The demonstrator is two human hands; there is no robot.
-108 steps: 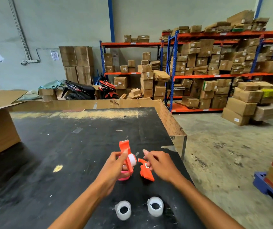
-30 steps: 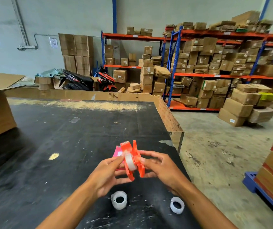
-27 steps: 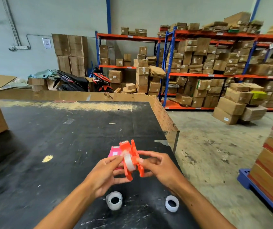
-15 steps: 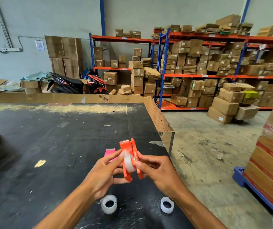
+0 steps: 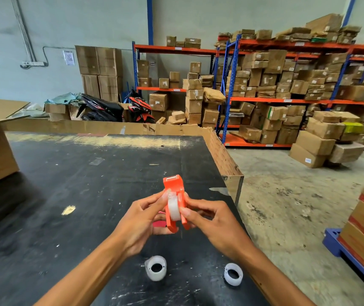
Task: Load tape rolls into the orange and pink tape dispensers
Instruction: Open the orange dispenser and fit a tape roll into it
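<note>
Hands, left [image 5: 141, 219] and right [image 5: 214, 219], are pinching the orange plastic tape dispenser [image 5: 175, 204] over the black table [image 5: 70, 173], its translucent tape roll [image 5: 174, 207] showing; uneven squeezing risks the halves misaligning

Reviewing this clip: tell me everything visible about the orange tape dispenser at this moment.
The orange plastic tape dispenser is held upright above the black tabletop, edge-on to the camera, its squared cutter end pointing up and away. Two glossy orange side shells show with a gap between them, where a whitish translucent tape roll sits. The shells do not look fully closed. The left hand pinches it from the left, the right hand from the right, fingertips pressing the roll and shells. It touches nothing else.
</note>
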